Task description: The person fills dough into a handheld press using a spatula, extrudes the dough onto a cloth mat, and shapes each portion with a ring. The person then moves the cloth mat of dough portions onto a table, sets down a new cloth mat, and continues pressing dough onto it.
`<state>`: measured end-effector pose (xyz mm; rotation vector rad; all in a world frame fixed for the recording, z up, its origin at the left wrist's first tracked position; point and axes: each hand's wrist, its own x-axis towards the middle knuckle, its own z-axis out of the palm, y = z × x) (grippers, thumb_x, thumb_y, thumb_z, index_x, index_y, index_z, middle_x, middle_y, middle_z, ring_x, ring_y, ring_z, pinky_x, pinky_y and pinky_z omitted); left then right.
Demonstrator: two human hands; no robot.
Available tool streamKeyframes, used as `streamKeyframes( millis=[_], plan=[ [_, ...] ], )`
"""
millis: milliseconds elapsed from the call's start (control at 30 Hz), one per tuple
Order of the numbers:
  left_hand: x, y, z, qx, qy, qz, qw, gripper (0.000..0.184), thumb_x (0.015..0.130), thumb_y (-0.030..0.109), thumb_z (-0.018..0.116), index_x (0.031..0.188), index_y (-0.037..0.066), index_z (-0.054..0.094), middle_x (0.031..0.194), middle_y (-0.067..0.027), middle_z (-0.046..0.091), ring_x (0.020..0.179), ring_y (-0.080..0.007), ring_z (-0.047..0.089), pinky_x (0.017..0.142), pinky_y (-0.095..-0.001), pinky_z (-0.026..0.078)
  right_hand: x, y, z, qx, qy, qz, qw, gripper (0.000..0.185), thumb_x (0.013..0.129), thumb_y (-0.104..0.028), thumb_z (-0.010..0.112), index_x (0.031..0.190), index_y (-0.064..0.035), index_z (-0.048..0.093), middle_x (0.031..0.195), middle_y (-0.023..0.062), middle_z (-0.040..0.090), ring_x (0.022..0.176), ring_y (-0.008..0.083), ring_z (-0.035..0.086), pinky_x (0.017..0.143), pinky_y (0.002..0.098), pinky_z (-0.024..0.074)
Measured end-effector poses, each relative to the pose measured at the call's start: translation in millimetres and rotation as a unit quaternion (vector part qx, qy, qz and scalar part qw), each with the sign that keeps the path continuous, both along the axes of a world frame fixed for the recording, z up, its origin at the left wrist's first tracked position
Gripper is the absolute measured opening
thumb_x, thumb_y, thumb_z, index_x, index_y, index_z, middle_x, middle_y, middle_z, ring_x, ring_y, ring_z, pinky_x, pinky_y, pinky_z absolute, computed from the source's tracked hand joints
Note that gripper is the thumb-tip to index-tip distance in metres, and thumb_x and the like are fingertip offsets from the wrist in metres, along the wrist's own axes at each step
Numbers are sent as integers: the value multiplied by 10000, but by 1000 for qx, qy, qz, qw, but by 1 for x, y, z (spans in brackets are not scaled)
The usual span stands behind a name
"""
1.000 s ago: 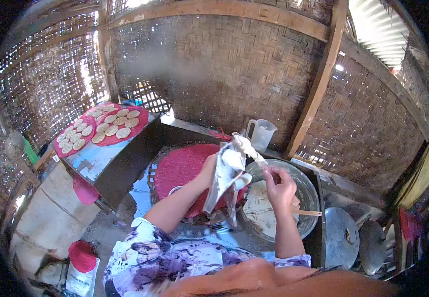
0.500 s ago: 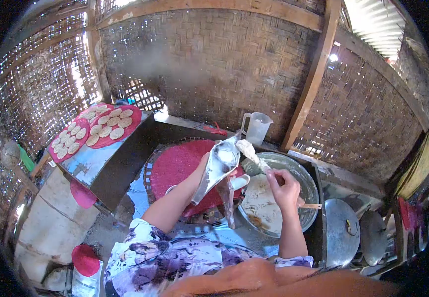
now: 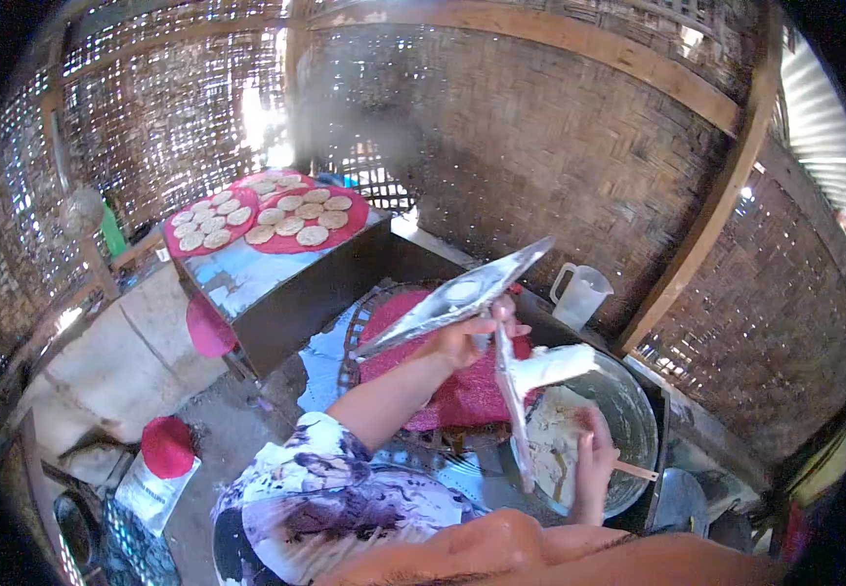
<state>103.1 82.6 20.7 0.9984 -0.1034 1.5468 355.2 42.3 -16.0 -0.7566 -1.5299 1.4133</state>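
While left hand [image 3: 464, 342] holds tool [image 3: 452, 298], right hand [image 3: 594, 461] over basin [image 3: 636, 415].

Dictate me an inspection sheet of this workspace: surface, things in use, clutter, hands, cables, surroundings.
Surface: blue-and-white tabletop bears red round sheets with flat pale discs.
Things in use: long-armed grey tool, arms spread, smeared white; round grey basin holding pale dough-like paste.
Clutter: translucent plastic pitcher by the wall; red round piece over a white sack.
Hands: left hand grips the tool; right hand at the basin, grip unclear.
Cables: nothing seen.
Surroundings: brown woven walls, light showing through gaps.
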Motion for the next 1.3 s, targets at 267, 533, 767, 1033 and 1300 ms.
streamKeyframes(
  millis=[267,533,767,1033,1300],
  plan=[
    [28,-40,16,89,68,20,993,541,662,211,748,1108,74,474,830,14,451,802,-127,519,944,-398,388,-60,-33,0,-354,403,466,703,898,686,-741,368,1316,-106,286,918,257,549,385,206,417,341,278,339],
    [-27,-66,-23,34,411,179,893,613,633,220,736,1153,5,494,1210,-128,487,1150,-221,438,962,-364,345,-45,-18,30,-171,273,259,911,900,761,-683,359,1294,34,255,969,222,563,416,125,449,305,194,298],
    [-34,-75,-23,-19,405,184,895,654,536,182,796,1096,2,510,1116,-139,548,1055,-223,517,932,-378,385,-55,-18,15,-174,198,177,948,700,847,-586,310,1178,20,420,684,140,586,394,112,415,359,206,305],
    [-39,-84,-21,-10,478,315,820,558,535,177,799,1024,32,573,1017,-82,612,943,-159,578,866,-343,439,-58,-26,23,-132,174,133,967,693,823,-602,359,1126,13,458,710,139,580,468,120,480,362,197,312],
    [-61,-88,-29,123,608,434,653,429,617,308,669,1014,164,594,987,-33,607,1005,-199,539,1054,-495,107,-87,-47,51,108,5,-16,994,874,780,-488,549,1383,-122,32,1080,129,486,592,165,570,388,196,392]
  ],
)
